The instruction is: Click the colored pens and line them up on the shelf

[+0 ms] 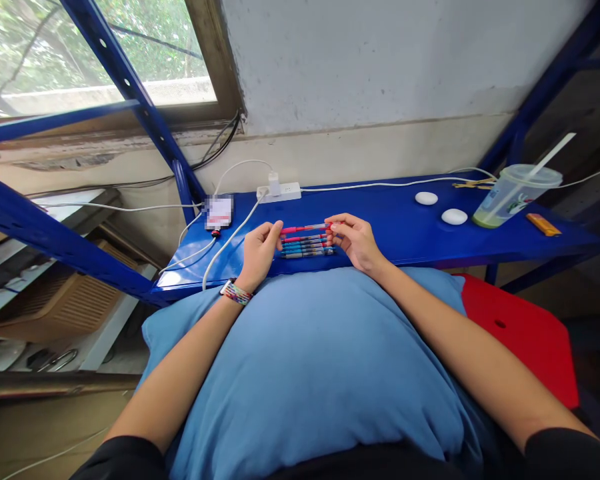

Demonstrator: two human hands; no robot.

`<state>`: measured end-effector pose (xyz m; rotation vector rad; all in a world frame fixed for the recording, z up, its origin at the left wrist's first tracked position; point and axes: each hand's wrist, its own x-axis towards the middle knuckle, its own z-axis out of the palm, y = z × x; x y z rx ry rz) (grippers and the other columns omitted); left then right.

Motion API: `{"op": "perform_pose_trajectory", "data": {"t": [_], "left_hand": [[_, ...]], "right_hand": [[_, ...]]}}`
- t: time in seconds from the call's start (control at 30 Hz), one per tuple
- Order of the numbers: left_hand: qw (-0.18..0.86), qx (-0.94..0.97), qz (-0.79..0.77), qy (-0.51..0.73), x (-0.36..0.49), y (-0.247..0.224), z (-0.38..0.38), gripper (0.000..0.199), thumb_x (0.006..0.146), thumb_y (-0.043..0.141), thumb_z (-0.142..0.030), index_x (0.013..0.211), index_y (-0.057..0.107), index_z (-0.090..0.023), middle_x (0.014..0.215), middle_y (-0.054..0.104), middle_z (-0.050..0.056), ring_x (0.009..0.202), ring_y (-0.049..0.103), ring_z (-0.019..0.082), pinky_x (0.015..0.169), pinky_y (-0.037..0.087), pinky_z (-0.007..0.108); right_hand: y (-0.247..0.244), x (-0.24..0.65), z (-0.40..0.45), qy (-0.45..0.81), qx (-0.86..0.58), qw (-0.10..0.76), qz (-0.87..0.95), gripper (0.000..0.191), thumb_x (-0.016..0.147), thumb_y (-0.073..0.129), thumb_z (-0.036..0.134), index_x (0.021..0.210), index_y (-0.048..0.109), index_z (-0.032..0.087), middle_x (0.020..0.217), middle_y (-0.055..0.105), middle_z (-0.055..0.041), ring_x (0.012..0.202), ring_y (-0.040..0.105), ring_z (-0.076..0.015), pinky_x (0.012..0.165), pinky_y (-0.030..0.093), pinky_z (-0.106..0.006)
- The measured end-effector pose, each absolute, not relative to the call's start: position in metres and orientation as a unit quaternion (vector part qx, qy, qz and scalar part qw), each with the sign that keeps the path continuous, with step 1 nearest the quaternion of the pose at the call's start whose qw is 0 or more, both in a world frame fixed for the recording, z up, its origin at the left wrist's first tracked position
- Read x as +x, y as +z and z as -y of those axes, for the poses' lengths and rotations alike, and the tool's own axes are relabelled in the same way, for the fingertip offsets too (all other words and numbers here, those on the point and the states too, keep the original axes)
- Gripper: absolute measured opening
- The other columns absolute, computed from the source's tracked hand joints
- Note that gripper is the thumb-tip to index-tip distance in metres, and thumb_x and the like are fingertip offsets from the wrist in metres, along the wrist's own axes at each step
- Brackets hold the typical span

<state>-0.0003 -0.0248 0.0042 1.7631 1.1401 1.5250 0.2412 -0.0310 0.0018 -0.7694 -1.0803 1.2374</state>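
Observation:
A pink pen with a clear barrel (307, 229) is stretched level between my two hands. My left hand (261, 248) pinches its pink end between thumb and fingers. At the other end, my right hand (356, 241) has thumb and fingertips closed on the pen's tip. Just below it, several pens (307, 247) lie side by side on the blue tabletop, one with pink parts and others blue or dark. The fingers of both hands hide the ends of some of these pens.
A white power strip (286, 192) with plugs and cables sits behind my hands. To the right are two white oval objects (454, 217), a lidded plastic cup (515, 193) with a straw and an orange packet (544, 225). A blue pillow (330, 360) fills my lap beside a red stool (525, 333).

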Motion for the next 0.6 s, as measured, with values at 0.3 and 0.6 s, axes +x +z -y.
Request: {"op": "perform_pose_trajectory", "data": {"t": [0.3,0.6], "left_hand": [[0.288,0.636,-0.396,0.597,-0.0017,-0.0003,0.0202,0.024,0.101,0.074,-0.040,0.115,0.075,-0.020,0.099,0.080,0.007,0.092,0.081,0.021,0.087,0.067,0.036],[0.285,0.625,-0.398,0.607,-0.0019,-0.0007,0.0210,0.020,0.099,0.077,-0.037,0.111,0.072,-0.021,0.099,0.080,0.007,0.095,0.081,0.021,0.087,0.067,0.036]], "right_hand": [[0.0015,0.2498,0.0225,0.563,-0.346,0.641,0.391,0.017,0.072,0.081,0.033,0.085,0.074,0.024,0.071,0.067,0.0013,0.062,0.062,-0.0142,0.061,0.060,-0.030],[0.0006,0.2501,0.0208,0.549,-0.349,0.664,0.368,0.016,0.070,0.080,0.031,0.083,0.075,0.024,0.070,0.066,0.0014,0.060,0.059,-0.0127,0.058,0.057,-0.028]]}}
